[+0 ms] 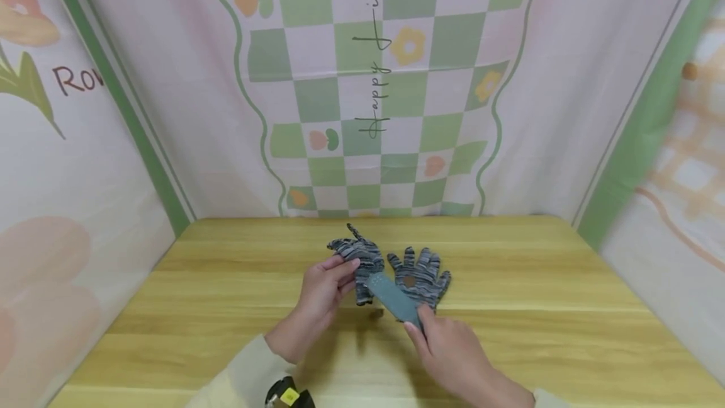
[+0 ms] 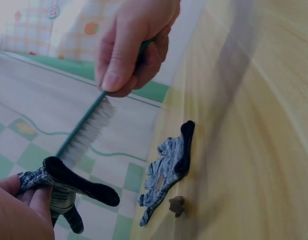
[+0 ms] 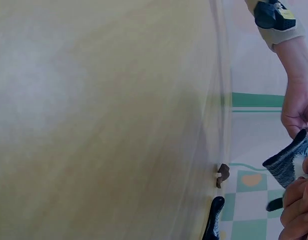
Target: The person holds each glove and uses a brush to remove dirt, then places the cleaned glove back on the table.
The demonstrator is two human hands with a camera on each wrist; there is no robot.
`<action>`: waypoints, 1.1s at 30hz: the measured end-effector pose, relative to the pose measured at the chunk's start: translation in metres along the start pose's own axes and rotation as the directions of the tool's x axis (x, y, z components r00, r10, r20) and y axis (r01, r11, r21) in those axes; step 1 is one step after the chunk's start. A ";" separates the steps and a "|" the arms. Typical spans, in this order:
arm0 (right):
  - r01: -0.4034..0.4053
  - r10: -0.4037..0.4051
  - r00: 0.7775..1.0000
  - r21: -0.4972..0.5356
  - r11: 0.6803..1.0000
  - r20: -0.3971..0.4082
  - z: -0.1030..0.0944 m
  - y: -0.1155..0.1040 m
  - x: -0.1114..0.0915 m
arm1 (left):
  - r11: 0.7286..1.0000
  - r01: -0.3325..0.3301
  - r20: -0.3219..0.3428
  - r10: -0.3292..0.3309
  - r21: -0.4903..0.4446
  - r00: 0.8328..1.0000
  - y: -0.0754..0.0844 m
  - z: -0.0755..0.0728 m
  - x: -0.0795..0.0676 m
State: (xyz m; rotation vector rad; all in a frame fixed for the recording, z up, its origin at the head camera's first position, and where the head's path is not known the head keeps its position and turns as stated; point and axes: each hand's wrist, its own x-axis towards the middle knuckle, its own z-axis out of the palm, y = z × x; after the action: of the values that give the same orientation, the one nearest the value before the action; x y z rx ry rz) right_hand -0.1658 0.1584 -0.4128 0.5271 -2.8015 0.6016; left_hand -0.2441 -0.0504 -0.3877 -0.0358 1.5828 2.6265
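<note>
My left hand (image 1: 324,289) grips a grey-and-black knit glove (image 1: 367,255) above the wooden table, its dark cuff hanging loose in the left wrist view. A teal brush (image 1: 394,298) is in my right hand (image 1: 455,350), thumb and fingers wrapped round its handle end. White bristles (image 2: 88,135) line the brush's underside, and its far end overlaps the held glove. A second matching glove (image 1: 429,274) lies on the table just to the right, fingers spread away from me, with a round brown patch (image 1: 409,281) on it.
A small brown lump (image 2: 177,205) sits on the wooden table (image 1: 226,307) near the lying glove's cuff. Behind the table hangs a green-and-white checked curtain (image 1: 362,93), with printed cloths on both sides. A black device (image 1: 290,394) is strapped to my left wrist.
</note>
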 end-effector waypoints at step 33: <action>-0.035 0.039 0.998 0.076 0.997 -0.047 -0.014 -0.009 0.010 | 0.999 0.031 0.051 -0.033 0.033 0.998 -0.002 -0.003 -0.003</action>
State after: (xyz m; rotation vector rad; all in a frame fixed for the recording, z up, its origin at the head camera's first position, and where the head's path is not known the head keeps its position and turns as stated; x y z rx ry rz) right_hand -0.1691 0.1544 -0.3940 0.4695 -2.7577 0.7194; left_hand -0.2406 -0.0527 -0.3909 0.0077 1.5945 2.5556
